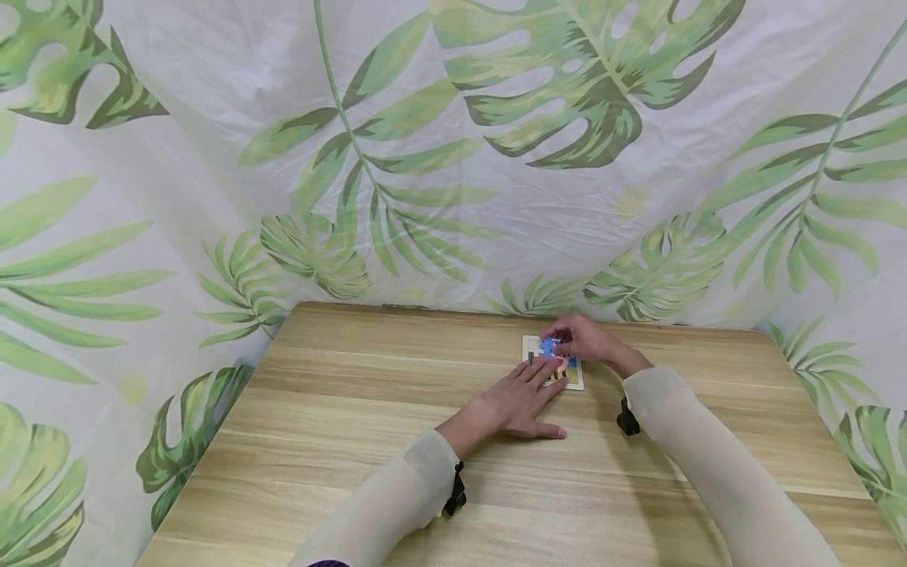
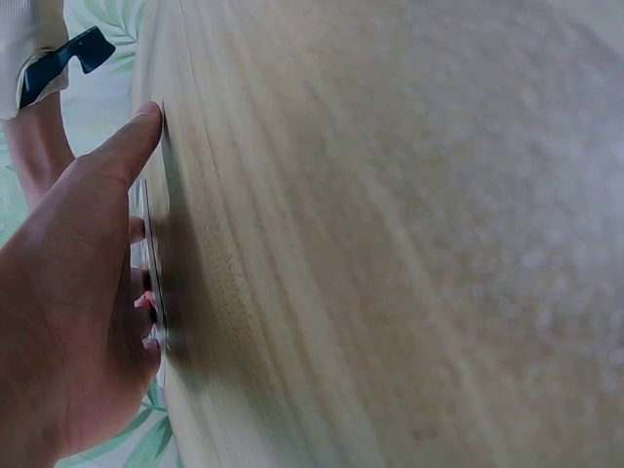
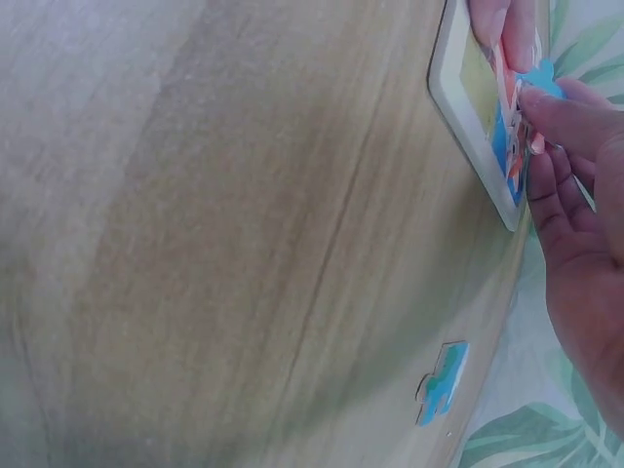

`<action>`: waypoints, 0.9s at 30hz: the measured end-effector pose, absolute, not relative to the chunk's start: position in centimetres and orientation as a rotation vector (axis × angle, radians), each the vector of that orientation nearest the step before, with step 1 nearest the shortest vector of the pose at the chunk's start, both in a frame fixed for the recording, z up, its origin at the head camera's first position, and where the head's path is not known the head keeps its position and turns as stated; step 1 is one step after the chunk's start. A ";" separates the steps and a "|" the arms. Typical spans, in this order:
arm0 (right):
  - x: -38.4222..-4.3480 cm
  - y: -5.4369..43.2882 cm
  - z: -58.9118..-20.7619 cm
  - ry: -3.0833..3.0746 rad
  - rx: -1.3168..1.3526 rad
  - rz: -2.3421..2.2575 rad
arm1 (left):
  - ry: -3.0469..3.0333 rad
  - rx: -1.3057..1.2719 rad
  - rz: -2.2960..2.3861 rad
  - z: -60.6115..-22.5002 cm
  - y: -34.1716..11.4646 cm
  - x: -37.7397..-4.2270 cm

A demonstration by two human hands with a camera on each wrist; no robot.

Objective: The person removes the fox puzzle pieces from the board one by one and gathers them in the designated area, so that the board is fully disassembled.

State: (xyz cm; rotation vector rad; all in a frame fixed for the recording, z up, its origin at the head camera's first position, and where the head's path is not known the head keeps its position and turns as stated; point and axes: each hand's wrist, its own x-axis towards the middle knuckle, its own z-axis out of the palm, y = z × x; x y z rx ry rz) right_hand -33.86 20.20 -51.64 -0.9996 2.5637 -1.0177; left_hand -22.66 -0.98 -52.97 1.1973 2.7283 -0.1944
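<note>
A small picture jigsaw in a white frame [image 1: 581,379] lies near the table's back edge. My left hand [image 1: 520,402] reaches over its near side, straight fingers resting on the picture and the thumb spread out on the table. From the right, my right hand [image 1: 586,340] pinches a blue puzzle piece [image 1: 549,347] between thumb and fingers, over the upper part of the picture. In the right wrist view the blue piece [image 3: 542,78] shows beyond the thumb, close over the frame [image 3: 470,136]. The fingers hide part of the picture.
A loose blue and green puzzle piece [image 3: 445,382] lies on the wooden table [image 1: 397,394] near its edge, apart from the frame. A leaf-patterned cloth [image 1: 425,197] hangs right behind the table and along its sides.
</note>
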 end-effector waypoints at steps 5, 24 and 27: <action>-33.5 20.2 -51.6 2.573 -0.987 -1.047 | 2.727 1.196 -0.178 -53.0 -1.0 -22.6; -33.2 20.5 -51.9 2.543 -0.829 -1.233 | 2.737 1.215 -0.182 -52.9 -1.1 -22.6; -33.2 20.7 -52.0 2.541 -0.816 -1.254 | 2.740 1.218 -0.174 -53.0 -1.1 -22.7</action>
